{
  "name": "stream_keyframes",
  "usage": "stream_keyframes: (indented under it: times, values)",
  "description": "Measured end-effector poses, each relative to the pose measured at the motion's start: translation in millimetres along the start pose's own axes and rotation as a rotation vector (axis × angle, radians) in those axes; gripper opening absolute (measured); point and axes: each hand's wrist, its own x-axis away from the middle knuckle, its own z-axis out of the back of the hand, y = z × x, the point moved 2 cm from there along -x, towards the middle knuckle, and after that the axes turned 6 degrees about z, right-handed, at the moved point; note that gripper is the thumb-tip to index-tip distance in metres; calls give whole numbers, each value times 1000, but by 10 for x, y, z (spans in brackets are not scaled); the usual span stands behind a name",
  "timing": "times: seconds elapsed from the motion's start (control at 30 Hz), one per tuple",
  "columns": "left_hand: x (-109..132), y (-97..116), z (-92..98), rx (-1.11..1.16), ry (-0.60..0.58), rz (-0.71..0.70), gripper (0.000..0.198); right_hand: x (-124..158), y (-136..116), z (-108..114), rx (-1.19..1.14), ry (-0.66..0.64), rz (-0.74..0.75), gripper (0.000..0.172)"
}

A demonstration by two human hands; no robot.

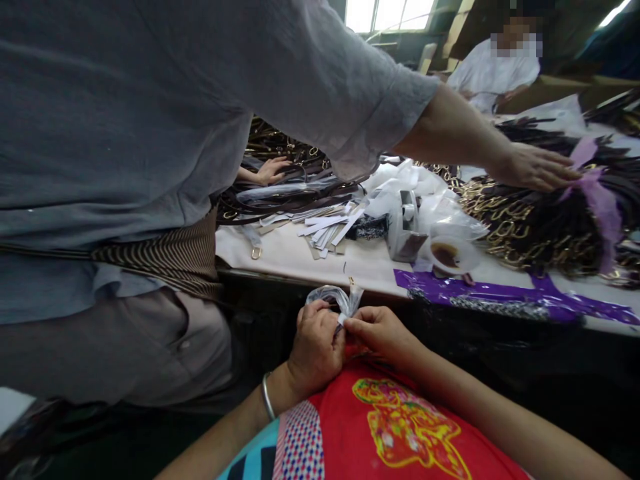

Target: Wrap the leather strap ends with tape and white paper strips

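Observation:
In front of my red apron, my left hand (317, 343) is closed around a coiled strap (327, 293) sleeved in clear plastic. A small gold-coloured metal end pokes up from the plastic at the top of the coil. My right hand (383, 333) pinches a small white paper band (343, 319) against the side of the coil. Both hands meet low, just off the table's near edge. The inner side of the coil is partly hidden behind my left fingers.
White paper strips (327, 230) lie on the table (280, 250) beside a tape dispenser (406, 227) and a cup of brown liquid (453, 255). Dark straps with gold clasps (545, 227) pile up at right. A co-worker's arm (460, 133) reaches across; another person's hand (273, 171) rests on straps.

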Motion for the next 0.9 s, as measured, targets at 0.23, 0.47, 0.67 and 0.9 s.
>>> stream_keyframes:
  times: [0.23,0.47,0.67,0.9]
  values:
    - [-32,78,7,-87,-39,-69,12,10,135,-24,-221,65,-183,46]
    - [-23,8,-46,-50,-37,-14,13,77,26,-10,-198,52,-199,41]
    - [5,-28,-77,24,-34,-18,17,85,51,-45,-220,52,-153,31]
    - [51,-301,-302,324,-18,87,27,-138,390,3,-136,104,64,38]
